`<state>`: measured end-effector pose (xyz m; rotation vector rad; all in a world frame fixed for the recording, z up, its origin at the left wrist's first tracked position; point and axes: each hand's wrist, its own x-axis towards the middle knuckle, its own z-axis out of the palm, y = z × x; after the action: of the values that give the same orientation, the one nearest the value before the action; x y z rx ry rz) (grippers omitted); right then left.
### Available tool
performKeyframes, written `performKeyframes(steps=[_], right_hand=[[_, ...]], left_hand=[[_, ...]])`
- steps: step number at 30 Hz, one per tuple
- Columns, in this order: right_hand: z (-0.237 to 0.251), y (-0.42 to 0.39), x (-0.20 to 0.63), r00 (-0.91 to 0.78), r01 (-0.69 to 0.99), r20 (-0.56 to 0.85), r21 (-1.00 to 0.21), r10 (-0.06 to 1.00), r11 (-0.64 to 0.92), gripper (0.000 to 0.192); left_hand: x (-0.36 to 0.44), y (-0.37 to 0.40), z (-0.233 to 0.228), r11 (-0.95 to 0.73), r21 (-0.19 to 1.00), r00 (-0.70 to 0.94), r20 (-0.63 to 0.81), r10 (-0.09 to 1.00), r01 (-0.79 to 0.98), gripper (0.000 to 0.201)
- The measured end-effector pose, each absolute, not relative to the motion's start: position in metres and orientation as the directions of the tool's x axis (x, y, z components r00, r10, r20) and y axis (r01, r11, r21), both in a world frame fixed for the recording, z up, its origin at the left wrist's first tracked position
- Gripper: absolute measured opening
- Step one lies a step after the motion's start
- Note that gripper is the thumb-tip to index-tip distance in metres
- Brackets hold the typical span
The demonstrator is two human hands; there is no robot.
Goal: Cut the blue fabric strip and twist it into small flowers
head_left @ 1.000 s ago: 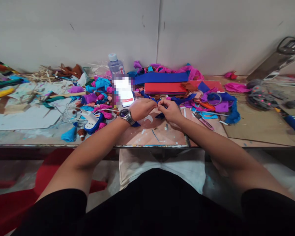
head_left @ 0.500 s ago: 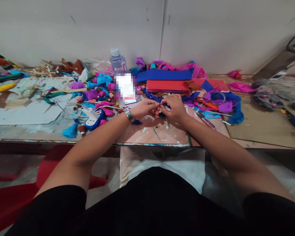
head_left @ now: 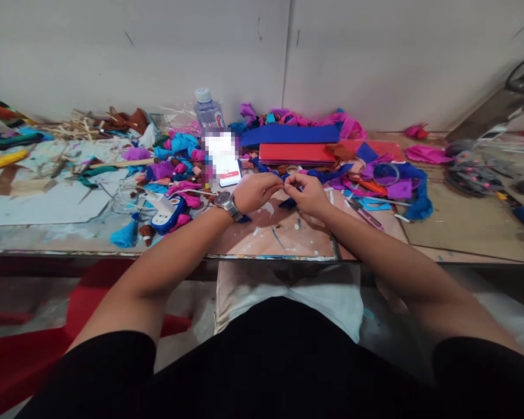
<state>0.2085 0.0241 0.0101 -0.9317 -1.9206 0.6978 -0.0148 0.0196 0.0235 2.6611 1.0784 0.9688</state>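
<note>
Head view of a cluttered craft bench. The left hand (head_left: 255, 191), wearing a metal wristwatch (head_left: 226, 203), and the right hand (head_left: 306, 192) meet at the centre of the paint-stained worktop (head_left: 283, 235). The fingertips of both hands are pinched together on a small item between them; it is too small and too hidden by the fingers to identify. A scrap of dark blue crepe paper (head_left: 288, 203) shows just beneath the right hand, touching it.

From the hands, at 12 o'clock: a flat red folded paper sheet (head_left: 294, 153), and behind it a long dark blue folded paper sheet (head_left: 288, 135). At 11 o'clock: a white smartphone with a blurred screen (head_left: 222, 157), and beyond it a clear plastic water bottle with a white cap (head_left: 206, 110). At 9 o'clock: a blue and white power strip (head_left: 166, 212), among pink, purple and turquoise crumpled paper pieces (head_left: 174, 169). At 3 o'clock: a transparent roll of tape (head_left: 384, 173) on blue and purple paper scraps, and nearer the hands a pink-handled utility knife (head_left: 363, 214).
</note>
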Motion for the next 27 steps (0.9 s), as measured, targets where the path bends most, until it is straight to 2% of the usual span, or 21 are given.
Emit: performKeyframes(steps=[3, 10, 20, 27], right_hand=[[0.0107, 0.0218, 0.2085, -0.327, 0.329, 0.505, -0.732, 0.799, 0.597, 0.02], [0.011, 0.0169, 0.2062, -0.287, 0.332, 0.546, -0.714, 0.787, 0.616, 0.021], [0.0101, 0.0151, 0.206, -0.249, 0.331, 0.603, -0.683, 0.758, 0.651, 0.02], [0.0087, 0.0147, 0.2061, -0.239, 0.338, 0.573, -0.708, 0.784, 0.62, 0.025]], left_hand=[[-0.0141, 0.0207, 0.0218, -0.731, 0.366, 0.495, 0.557, 0.668, 0.576, 0.028], [-0.0106, 0.0177, 0.019, -0.681, 0.551, 0.365, 0.58, 0.728, 0.482, 0.035], [-0.0081, 0.0166, 0.0159, -0.621, 0.611, 0.228, 0.597, 0.769, 0.491, 0.044], [-0.0064, 0.0141, 0.0165, -0.618, 0.63, 0.276, 0.561, 0.781, 0.47, 0.041]])
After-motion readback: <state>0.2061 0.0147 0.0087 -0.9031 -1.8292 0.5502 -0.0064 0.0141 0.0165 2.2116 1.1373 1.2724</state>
